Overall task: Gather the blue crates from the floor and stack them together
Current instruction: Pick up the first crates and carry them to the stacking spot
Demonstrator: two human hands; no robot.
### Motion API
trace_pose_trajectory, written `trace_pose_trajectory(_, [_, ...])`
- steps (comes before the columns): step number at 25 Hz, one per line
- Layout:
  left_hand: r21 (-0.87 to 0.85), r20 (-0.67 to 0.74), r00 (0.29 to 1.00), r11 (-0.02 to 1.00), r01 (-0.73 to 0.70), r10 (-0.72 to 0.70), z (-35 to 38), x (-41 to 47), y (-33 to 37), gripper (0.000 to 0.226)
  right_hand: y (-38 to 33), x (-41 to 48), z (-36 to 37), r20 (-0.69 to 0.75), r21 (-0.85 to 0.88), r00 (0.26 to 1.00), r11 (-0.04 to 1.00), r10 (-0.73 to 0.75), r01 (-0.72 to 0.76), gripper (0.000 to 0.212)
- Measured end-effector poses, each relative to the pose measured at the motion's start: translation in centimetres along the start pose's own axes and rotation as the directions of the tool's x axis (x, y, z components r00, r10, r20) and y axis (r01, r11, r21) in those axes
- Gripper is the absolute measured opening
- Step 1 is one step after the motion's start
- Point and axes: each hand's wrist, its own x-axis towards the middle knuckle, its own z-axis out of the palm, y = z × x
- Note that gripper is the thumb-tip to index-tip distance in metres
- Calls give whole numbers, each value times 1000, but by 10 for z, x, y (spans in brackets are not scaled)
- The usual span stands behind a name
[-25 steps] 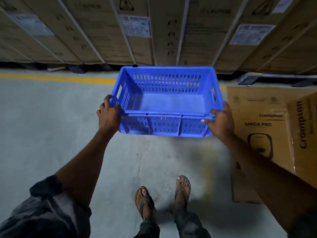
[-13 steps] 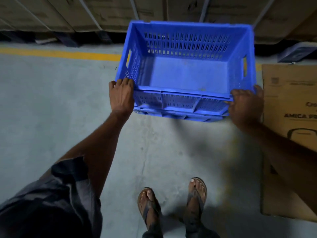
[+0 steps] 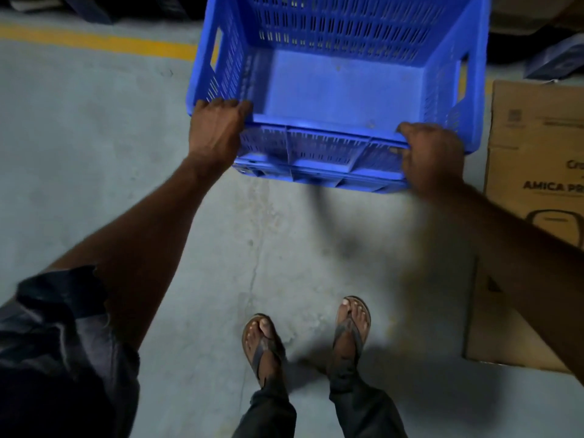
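Note:
One empty blue crate (image 3: 341, 86) with slotted walls fills the upper middle of the head view, held above the grey floor, its far edge cut off by the frame's top. My left hand (image 3: 218, 128) grips the near rim at its left corner, fingers hooked over the edge. My right hand (image 3: 433, 156) holds the near wall at its right corner, slightly blurred. No other blue crate is in view.
A brown cardboard box (image 3: 534, 172) marked AMICA stands on the floor at the right, close to the crate. A yellow floor line (image 3: 94, 42) runs at the upper left. My two feet in sandals (image 3: 306, 336) stand below the crate.
The crate has come closer and larger in view and sits higher in the frame. The view has tilted down, so the stacked cartons behind are out of sight. Both hands keep their grip.

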Motion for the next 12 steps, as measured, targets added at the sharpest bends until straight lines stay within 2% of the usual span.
trace_pose_trajectory(12, [-33,-17,999,999,41,-42,24,-13,-10,26,-15,-10,11,27,32,1000,999,9,-10,16])
